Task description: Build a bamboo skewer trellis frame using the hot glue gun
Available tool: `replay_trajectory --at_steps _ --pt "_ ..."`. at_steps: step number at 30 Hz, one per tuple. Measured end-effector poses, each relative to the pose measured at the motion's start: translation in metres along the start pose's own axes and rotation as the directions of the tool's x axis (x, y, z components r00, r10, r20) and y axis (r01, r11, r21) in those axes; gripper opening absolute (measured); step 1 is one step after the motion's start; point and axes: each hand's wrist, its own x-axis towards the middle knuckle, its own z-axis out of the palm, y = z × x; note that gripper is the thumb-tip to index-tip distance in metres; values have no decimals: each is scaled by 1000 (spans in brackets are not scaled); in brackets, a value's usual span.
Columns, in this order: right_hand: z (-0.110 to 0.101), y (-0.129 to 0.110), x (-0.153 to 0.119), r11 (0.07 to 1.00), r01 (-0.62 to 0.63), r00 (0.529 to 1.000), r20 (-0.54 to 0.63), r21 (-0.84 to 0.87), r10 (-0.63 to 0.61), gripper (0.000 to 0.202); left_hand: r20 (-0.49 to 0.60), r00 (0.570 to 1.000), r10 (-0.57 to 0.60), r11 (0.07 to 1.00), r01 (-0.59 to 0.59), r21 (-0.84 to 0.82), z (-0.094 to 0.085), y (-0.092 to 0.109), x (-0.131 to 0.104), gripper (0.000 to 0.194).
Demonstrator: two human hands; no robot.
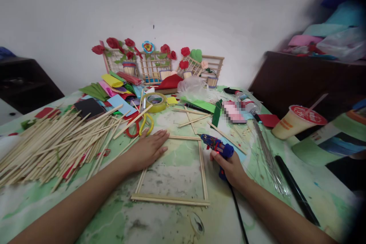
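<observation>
A square frame of wooden sticks (171,199) lies on the table in front of me. My left hand (150,148) rests flat over its far left corner, fingers stretched out and covering that joint. In my right hand (233,169) is a blue hot glue gun (215,145), gripped by its handle. Its nozzle points left, at or just above the frame's far right corner; contact cannot be made out. A black cord runs from the gun toward the near edge. Scissors (150,124) with red and yellow handles lie just beyond my left hand.
A big pile of loose sticks (65,141) spreads at left. Yellow tape (156,103), coloured paper (113,80) and finished flower frames (153,66) sit at the back. To the right are thin wires (267,160), a black rod (297,190) and a lidded cup (297,122).
</observation>
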Motion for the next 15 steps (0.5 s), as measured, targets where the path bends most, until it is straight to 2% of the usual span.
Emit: replay_trajectory --at_steps 8,15 --pt "-1 1 -1 1000 19 1000 -3 -7 -19 45 -65 998 3 1000 -2 10 0 0 -1 56" --pt "-7 7 -4 992 97 995 22 -81 -96 45 -147 989 35 999 -34 13 -1 -3 -1 51"
